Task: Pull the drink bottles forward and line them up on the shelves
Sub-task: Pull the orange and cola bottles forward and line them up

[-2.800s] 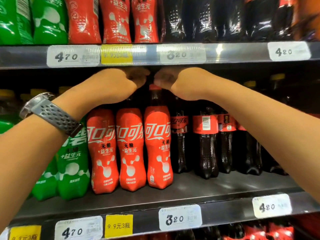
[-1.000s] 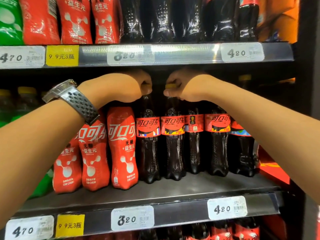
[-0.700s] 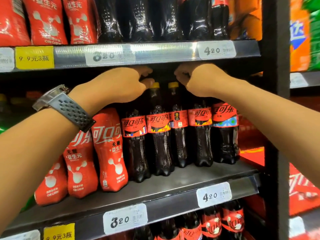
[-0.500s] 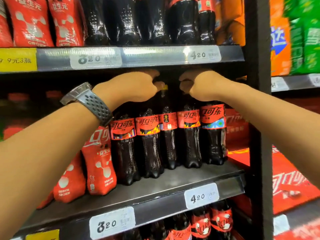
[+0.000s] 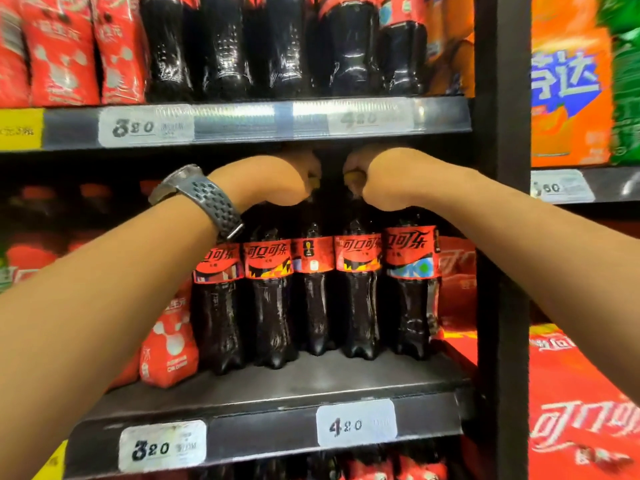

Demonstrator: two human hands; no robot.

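Observation:
Several dark cola bottles with red labels stand in a row on the middle shelf [image 5: 311, 386]. My left hand [image 5: 277, 181], with a grey watch on its wrist, is closed over the yellow cap of the middle cola bottle [image 5: 313, 292], which stands a little further back than its neighbours. My right hand [image 5: 384, 178] is closed over the yellow cap of the cola bottle next to it on the right [image 5: 358, 292]. Both hands sit just under the upper shelf's price rail [image 5: 242, 123], and the caps are mostly hidden by my fingers.
Red-wrapped bottles [image 5: 169, 344] stand left of the colas, partly behind my left forearm. A black upright post [image 5: 502, 237] closes the shelf on the right. Beyond it are red cola cases [image 5: 581, 410] and orange bottles [image 5: 568, 81]. More bottles fill the shelves above and below.
The view and both hands have shifted right along the shelf, from the red-wrapped bottles to the dark colas. Each hand now grips a yellow cap.

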